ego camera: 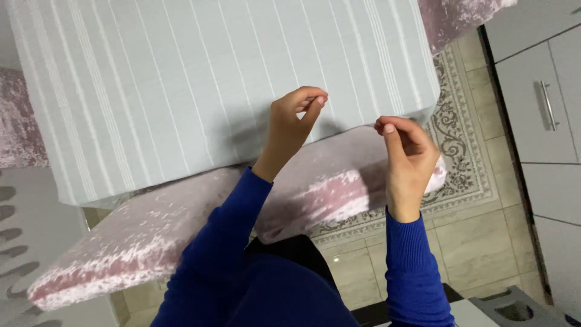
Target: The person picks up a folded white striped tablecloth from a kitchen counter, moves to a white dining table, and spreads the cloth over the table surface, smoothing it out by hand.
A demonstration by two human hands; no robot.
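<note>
My left hand [292, 124] is raised over the near edge of a table covered by a pale grey-green striped cloth [181, 79]. Its thumb and forefinger are pinched together. My right hand [408, 160] hangs a little lower and to the right, beyond the table's corner, with its fingers curled and the thumb pressed against the fingertips. Nothing shows between the fingers of either hand; anything very thin there cannot be made out. Both arms wear blue sleeves [224, 230].
Two pink velvet chair seats [327, 188] stand pushed against the table's near side below my hands. An ornate rug [466, 151] lies on the beige tiled floor at right. Grey cabinets with a metal handle [548, 104] line the right edge.
</note>
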